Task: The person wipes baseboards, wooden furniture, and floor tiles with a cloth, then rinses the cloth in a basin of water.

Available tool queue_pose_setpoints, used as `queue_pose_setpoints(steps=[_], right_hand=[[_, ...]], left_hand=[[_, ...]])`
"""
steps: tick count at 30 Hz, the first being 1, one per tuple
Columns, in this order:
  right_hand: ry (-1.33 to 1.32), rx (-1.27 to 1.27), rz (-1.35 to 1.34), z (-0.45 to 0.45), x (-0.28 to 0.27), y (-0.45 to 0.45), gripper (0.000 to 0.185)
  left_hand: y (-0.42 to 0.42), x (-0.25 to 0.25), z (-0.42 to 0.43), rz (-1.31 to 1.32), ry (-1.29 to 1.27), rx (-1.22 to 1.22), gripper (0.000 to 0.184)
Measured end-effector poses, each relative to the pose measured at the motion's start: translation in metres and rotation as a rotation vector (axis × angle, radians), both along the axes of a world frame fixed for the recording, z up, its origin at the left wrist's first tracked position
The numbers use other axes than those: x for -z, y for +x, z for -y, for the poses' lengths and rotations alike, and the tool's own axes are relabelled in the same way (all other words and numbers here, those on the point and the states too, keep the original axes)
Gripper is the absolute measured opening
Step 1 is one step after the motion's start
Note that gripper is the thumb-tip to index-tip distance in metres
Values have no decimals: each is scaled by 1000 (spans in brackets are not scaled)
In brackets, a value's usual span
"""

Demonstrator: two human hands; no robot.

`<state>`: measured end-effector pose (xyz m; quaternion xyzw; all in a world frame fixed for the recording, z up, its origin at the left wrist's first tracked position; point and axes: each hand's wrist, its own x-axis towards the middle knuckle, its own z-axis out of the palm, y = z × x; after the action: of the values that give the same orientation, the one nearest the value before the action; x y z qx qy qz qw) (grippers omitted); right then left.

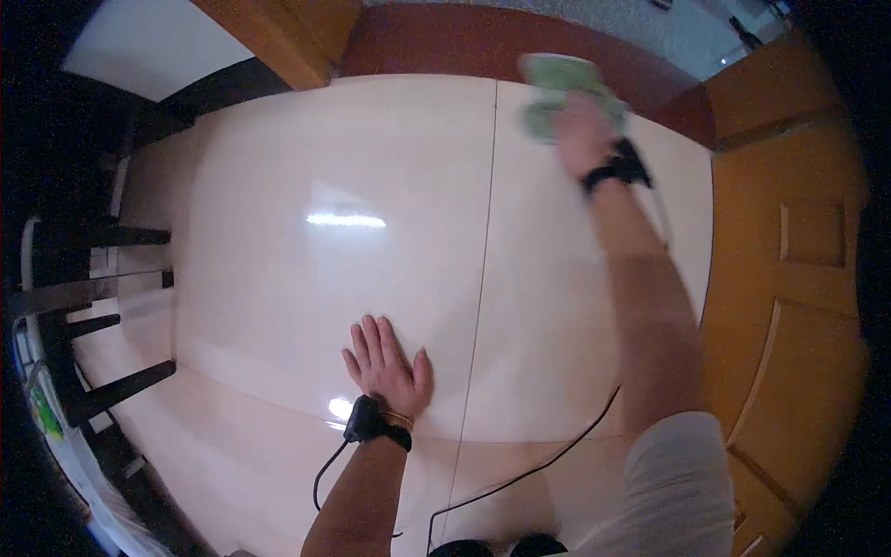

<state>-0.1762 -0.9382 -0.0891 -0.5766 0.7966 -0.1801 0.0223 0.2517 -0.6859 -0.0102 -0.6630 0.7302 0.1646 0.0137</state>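
Observation:
My left hand (388,376) lies flat on the glossy cream tiled floor (278,288), fingers spread, holding nothing. At the upper right, my right hand (585,137) is stretched far forward on a pale green cloth (561,72). Motion blurs both the hand and the cloth, and the fingers are partly lost against the fabric. The cloth lies bunched around the fingers, at the border between the cream tiles and a dark red threshold strip (436,42). Each wrist wears a black strap with a small device and a cable.
A wooden panelled door (807,278) stands along the right side. At the top is a wooden door frame (306,42). Dark furniture legs (125,390) reach in from the left. A black cable (538,469) trails over the floor near my body.

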Motion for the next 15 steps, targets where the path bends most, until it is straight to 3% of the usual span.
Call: queue_pose_setpoints(steps=[1, 2, 4, 5, 8, 9, 11, 12, 13, 14, 15], right_hand=[[168, 147, -34, -26, -48, -21, 50], [239, 215, -139, -45, -53, -63, 45], [337, 387, -18, -88, -62, -124, 54], [239, 440, -228, -109, -32, -146, 52], [454, 283, -607, -96, 0, -144, 47], [376, 367, -340, -83, -19, -102, 45], [417, 224, -169, -47, -71, 9, 41], [218, 169, 34, -34, -68, 55, 41], [171, -75, -331, -23, -64, 113, 46], [294, -197, -41, -15, -70, 161, 53], [211, -291, -105, -11, -52, 211, 57]], left_hand=[[2, 1, -1, 9, -4, 14, 82], [3, 3, -4, 14, -6, 20, 82], [3, 4, -2, 6, -13, 19, 82], [3, 3, -4, -3, -9, 18, 82], [5, 4, -5, 1, -16, 29, 83], [5, 4, -6, 9, -20, 36, 83], [2, 4, -7, 18, -4, 27, 83], [3, 4, -6, 25, -1, 26, 83], [4, 4, -7, 25, -5, 29, 83], [4, 5, -7, 24, -11, 34, 83], [4, 5, -7, 22, -16, 37, 82]])
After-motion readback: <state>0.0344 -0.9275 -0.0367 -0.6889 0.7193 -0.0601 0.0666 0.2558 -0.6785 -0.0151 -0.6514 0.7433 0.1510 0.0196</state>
